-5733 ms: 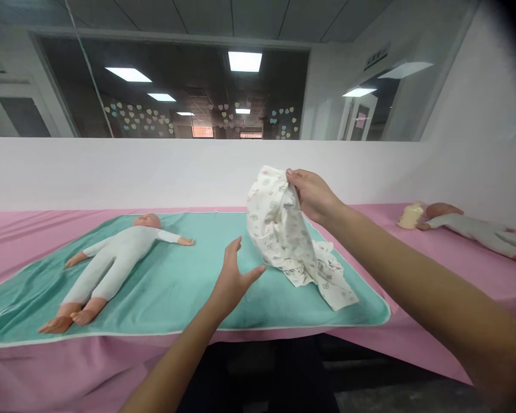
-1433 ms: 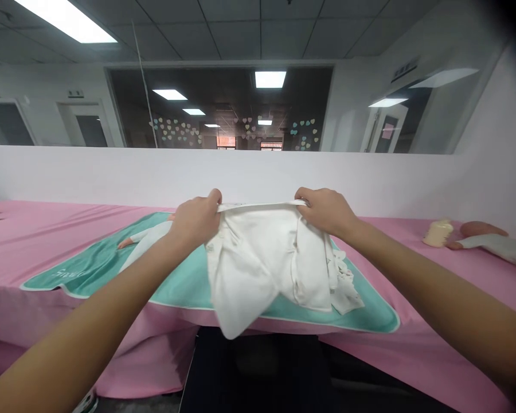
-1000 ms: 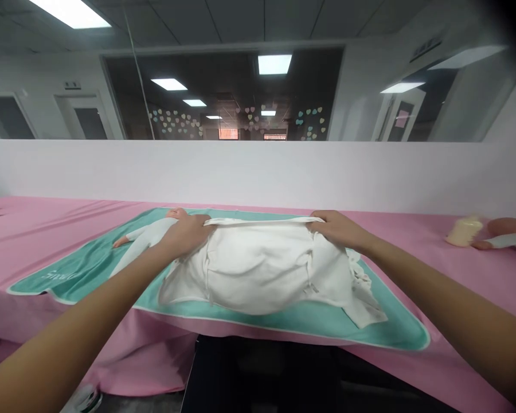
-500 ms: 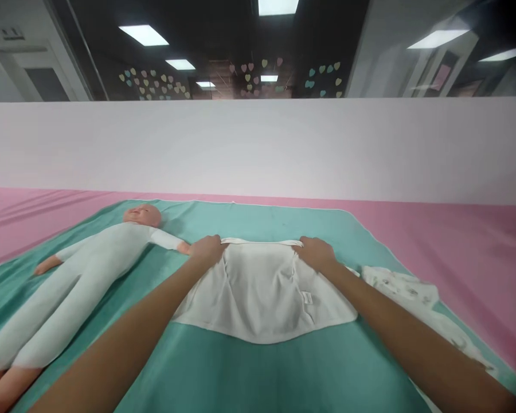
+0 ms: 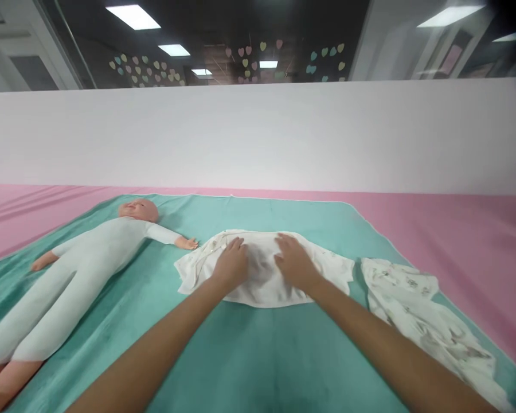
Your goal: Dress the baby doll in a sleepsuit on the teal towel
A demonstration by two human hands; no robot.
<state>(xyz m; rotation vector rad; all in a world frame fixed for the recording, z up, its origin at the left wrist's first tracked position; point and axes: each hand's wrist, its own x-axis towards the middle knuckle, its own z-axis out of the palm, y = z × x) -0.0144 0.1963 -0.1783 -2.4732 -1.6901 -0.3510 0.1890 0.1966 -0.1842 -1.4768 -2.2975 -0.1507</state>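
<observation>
A white baby shirt (image 5: 263,272) with short printed sleeves lies spread on the green blanket (image 5: 258,355), its plain side partly showing in the middle. Over its left half is my left hand (image 5: 233,265), fingers stretched out at the cloth. My right hand (image 5: 296,261) is on the right half, fingers spread apart near the top edge. Neither hand grips the fabric. My hands cover parts of the shirt's middle.
To the left a baby doll (image 5: 98,252) in a pale suit lies on its back, one hand close to the shirt's left sleeve. Crumpled printed baby clothing (image 5: 430,321) lies at the right. A pink sheet (image 5: 468,252) runs under the blanket to the white wall (image 5: 258,137).
Both hands have let go of the shirt's far edge and moved inward onto it. The shirt now lies flatter, its printed sleeves showing at the sides.
</observation>
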